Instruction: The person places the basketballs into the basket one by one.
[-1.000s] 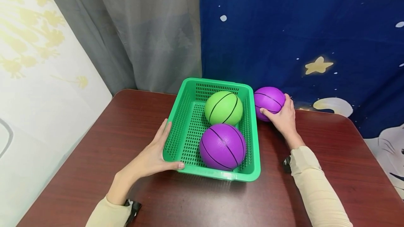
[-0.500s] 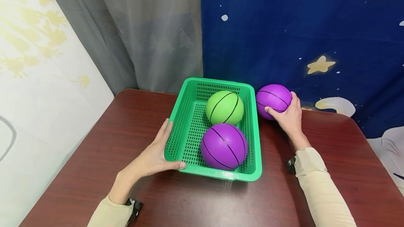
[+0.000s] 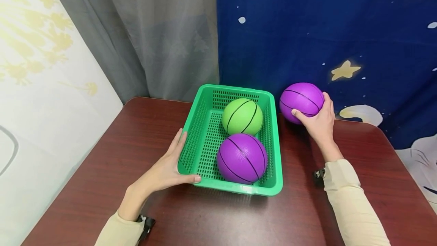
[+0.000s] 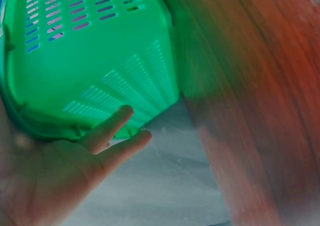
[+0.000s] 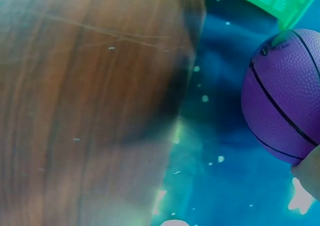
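My right hand grips a purple mini basketball just right of the green basket's back corner, thumb on its near side and fingers round its right side. The right wrist view shows this purple ball with part of the thumb on it, out beyond the table's edge. My left hand touches the green plastic basket at its front left corner. Its thumb lies along the front rim, and the straight fingers reach along the outside. Inside the basket are a green ball and a second purple ball.
The basket stands on a dark reddish-brown table. A grey curtain and a blue curtain with stars hang right behind the table's back edge. A white patterned cloth is at the left.
My right hand has moved the purple basketball up and to the right, away from the basket's side, with a gap now between them. My left hand and the basket keep their place.
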Available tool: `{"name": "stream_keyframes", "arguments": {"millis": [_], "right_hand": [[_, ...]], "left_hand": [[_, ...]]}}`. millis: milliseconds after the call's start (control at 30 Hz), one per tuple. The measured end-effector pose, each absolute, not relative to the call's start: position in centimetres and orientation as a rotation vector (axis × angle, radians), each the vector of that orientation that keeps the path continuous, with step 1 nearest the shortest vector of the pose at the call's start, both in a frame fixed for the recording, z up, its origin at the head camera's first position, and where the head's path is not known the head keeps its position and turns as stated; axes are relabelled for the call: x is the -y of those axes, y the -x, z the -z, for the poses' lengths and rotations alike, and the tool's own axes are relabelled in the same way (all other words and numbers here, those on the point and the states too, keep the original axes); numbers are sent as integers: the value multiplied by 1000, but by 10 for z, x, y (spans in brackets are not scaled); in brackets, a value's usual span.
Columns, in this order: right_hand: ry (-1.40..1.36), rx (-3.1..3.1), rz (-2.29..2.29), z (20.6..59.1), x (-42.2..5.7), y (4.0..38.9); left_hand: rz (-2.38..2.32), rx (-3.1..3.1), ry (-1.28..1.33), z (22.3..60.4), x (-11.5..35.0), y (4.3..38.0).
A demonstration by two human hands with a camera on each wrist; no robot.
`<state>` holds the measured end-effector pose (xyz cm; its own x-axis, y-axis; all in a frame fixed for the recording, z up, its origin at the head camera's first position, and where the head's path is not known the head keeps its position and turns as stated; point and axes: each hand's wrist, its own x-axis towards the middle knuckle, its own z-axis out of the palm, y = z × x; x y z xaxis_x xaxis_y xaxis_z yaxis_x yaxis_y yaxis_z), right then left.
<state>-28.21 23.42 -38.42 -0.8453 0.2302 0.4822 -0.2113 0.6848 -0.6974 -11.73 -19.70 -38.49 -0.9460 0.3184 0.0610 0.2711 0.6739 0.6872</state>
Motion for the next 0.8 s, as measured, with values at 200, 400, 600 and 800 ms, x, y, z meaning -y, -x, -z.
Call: {"name": "stream_keyframes", "arguments": {"millis": [200,400,600,800], "right_hand": [[-33,2346,-1082,369,-225,278],[-120,2325,-1094,354,-210,275],[-204,2291,-1091,342,-194,272],[-316,2311,-1143,327,-174,267]], "left_hand": [[-1144,-2814,-502,386,197,118],[-1150,-2811,-510,387,198,118],[-1151,-2807,-506,386,198,118],[-1155,-2798,-506,386,199,118]]}}
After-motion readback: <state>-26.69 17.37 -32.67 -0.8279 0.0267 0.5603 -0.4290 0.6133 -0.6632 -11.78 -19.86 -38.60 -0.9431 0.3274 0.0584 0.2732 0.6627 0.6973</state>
